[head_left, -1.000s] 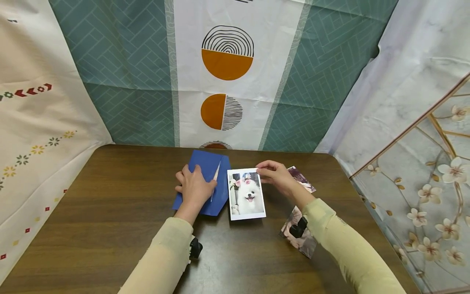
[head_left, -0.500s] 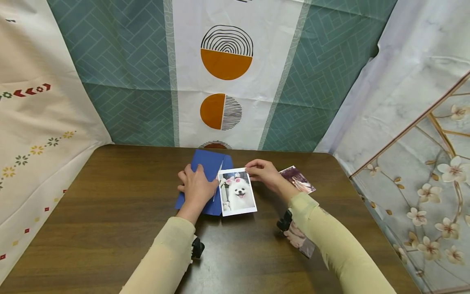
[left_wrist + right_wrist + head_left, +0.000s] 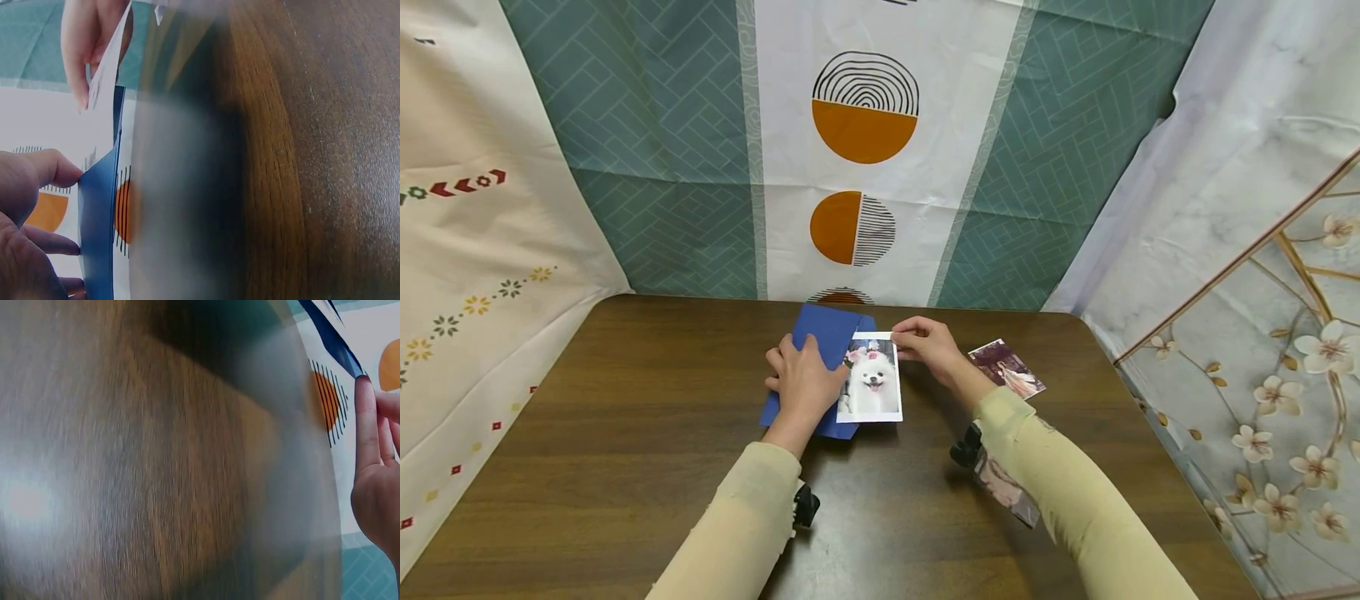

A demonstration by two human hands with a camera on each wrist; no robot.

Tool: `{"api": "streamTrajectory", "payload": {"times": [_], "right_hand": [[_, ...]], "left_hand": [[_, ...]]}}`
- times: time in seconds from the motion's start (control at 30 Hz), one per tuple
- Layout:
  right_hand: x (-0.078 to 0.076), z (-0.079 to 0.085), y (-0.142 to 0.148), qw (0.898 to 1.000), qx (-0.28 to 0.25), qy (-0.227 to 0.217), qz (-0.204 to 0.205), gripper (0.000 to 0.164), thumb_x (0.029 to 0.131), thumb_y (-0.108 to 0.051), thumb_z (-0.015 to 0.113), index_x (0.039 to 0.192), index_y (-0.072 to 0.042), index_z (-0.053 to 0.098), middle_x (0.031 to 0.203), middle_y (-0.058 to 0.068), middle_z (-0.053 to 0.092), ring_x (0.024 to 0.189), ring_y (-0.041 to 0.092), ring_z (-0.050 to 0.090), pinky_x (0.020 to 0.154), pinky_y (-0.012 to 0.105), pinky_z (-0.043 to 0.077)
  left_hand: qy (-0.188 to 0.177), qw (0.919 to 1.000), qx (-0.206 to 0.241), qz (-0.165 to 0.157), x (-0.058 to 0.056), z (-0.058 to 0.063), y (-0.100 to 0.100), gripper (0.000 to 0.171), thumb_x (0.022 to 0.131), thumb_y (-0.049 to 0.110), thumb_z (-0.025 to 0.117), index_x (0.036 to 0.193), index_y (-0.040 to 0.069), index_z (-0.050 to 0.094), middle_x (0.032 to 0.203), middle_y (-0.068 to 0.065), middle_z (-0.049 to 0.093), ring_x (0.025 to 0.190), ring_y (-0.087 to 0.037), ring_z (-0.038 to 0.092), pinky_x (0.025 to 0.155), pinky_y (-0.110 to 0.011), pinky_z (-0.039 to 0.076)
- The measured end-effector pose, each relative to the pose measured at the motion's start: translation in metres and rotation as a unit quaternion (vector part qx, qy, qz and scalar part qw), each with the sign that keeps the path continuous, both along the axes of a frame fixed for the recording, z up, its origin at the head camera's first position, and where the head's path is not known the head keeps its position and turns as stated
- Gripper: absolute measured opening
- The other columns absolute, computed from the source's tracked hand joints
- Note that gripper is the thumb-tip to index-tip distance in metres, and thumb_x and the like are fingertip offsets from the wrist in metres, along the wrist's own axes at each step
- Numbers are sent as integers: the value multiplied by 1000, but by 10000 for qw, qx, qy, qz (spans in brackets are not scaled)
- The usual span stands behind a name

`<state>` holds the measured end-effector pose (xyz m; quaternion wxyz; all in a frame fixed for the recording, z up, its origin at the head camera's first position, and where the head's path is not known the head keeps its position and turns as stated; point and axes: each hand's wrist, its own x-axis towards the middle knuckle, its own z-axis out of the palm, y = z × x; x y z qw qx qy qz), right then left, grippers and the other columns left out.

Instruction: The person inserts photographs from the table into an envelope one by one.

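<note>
My left hand (image 3: 805,379) grips the blue envelope (image 3: 826,329) from above, with fingers spread across it and the thumb at its right-hand opening. In the left wrist view the envelope (image 3: 99,219) shows nearly edge-on, a little above the table. A white-bordered photo of a fluffy white dog with pink flowers (image 3: 872,392) has its left side inside the opening, over the blue flap. My right hand (image 3: 931,352) pinches the photo's upper right corner between thumb and fingers. Only a sliver of envelope and photo shows in the right wrist view.
Right of my right hand lies a purplish photo (image 3: 1006,367). Another photo (image 3: 1011,492), partly covered by my right sleeve and wrist camera, lies nearer the front. The brown wooden table (image 3: 647,433) ends at a patterned curtain (image 3: 700,167) behind.
My right hand has moved the dog photo leftward from beside the envelope until its left side sits in the opening. My left hand and the envelope have shifted slightly to the right.
</note>
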<state>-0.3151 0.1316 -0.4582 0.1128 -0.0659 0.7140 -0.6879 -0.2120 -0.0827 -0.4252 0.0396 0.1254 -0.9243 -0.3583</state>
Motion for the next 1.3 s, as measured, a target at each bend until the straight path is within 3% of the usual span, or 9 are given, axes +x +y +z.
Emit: {"api": "streamTrajectory", "payload": {"times": [0.17, 0.6, 0.97, 1.3], "right_hand": [[0, 2, -8, 9995, -319, 27, 19, 10, 99, 9, 68, 109, 9, 70, 91, 6, 72, 82, 16, 73, 75, 31, 64], [-1, 4, -22, 9990, -447, -35, -61, 10, 97, 13, 67, 107, 12, 67, 86, 7, 73, 75, 15, 74, 70, 31, 64], [-3, 5, -32, 9996, -255, -50, 53, 10, 97, 11, 70, 107, 7, 68, 88, 7, 72, 78, 19, 76, 77, 41, 65], [-2, 9, -33, 9998, -124, 44, 179, 11, 99, 7, 70, 110, 8, 68, 91, 7, 73, 83, 19, 75, 76, 40, 65]], "left_hand": [[-35, 10000, -10, -5, -1, 1, 2, 83, 95, 35, 77, 160, -4, 44, 166, -33, 23, 150, -53, 17, 106, -78, 29], [-100, 9999, -34, 39, -2, 4, 8, 85, 93, 35, 79, 160, -4, 43, 166, -33, 23, 149, -53, 19, 108, -77, 29], [-29, 9999, 124, 54, -2, 3, 9, 84, 92, 34, 79, 159, -4, 46, 165, -33, 26, 149, -53, 20, 106, -79, 31], [-53, 9998, 181, 38, -2, 6, 6, 84, 94, 35, 78, 160, -3, 44, 166, -33, 25, 149, -53, 19, 107, -79, 30]]}}
